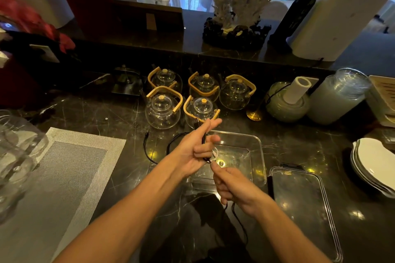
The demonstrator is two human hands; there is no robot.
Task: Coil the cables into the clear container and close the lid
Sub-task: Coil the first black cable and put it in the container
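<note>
My left hand (195,151) is raised over the near-left edge of the clear container (257,149), palm turned inward. Its index and middle fingers point up and away, spread a little, and a black cable (149,156) runs between them; the ring and little fingers curl in over turns of that cable and a small white piece that I cannot identify in this dim light. From the hand the black cable loops out onto the dark marble counter (119,113) to the left, its plug end lying free near the teapots.

My right hand (232,186) sits just below the left, fingers curled, thumb and forefinger pinching the cable where it leaves the coil. A length of cable hangs from under this hand toward me.

The container stands open on the counter, no cable resting in it that I can see. Its lid (303,203), clear with a black latch at the far edge, lies flat just to the right of it.

Five glass teapots (163,107) with bamboo handles stand behind the container. A grey woven placemat (70,164) lies to the left, white plates (374,160) are stacked at right. I can read no writing or brand on anything.
</note>
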